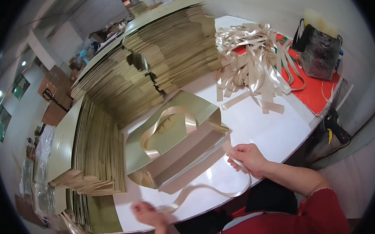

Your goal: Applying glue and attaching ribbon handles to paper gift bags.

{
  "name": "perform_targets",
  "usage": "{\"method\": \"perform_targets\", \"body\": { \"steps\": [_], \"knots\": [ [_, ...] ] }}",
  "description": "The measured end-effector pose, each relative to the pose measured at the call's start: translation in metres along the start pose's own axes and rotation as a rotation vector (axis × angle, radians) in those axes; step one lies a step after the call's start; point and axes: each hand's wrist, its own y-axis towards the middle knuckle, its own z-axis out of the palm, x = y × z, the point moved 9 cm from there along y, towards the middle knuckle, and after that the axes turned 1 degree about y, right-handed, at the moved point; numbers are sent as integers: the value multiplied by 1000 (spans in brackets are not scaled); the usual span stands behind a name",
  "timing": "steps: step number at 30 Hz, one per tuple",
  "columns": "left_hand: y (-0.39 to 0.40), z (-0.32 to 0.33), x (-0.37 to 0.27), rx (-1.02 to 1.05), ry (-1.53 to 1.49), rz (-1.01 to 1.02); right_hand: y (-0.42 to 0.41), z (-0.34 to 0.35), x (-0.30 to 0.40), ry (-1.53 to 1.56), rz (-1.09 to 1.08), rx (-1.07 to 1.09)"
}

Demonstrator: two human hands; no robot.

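My right hand (248,158) pinches a pale satin ribbon (221,191) close to one end, beside the right edge of a gold paper bag. From there the ribbon loops down over the table's front edge and runs left toward my left hand (146,212). That hand is blurred, low over the table; whether its fingers grip the ribbon's other end cannot be made out. The gold paper bag (199,107) lies on its side, its open mouth facing me. One ribbon handle (149,138) is fixed at the mouth edge and arches over the upper panel.
Tall stacks of flat gold bags (174,44) wall off the back, with another stack (103,146) at left. Cut ribbons (251,59) heap at back right near a dark container (321,52) on a red sheet (316,94). A glue gun (336,126) hangs beyond the white table's (264,125) right edge.
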Motion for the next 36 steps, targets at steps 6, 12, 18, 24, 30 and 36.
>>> {"method": "perform_targets", "body": {
  "steps": [6,12,18,24,30,36],
  "knots": [
    [-117,215,-62,1009,845,1257,7,14,-2,-244,21,73],
    [-83,269,6,1454,611,-408,9,10,10,-244,1,70],
    [-48,272,8,1344,494,-413,14,29,52,-406,-477,-9],
    [-44,272,15,1289,427,-475,13,32,52,-375,-522,-182],
    [-55,277,-1,1328,377,-456,10,36,55,-323,-483,-200],
    [-78,279,-19,1425,332,-443,17,41,30,111,-197,-32]
  ]
}}
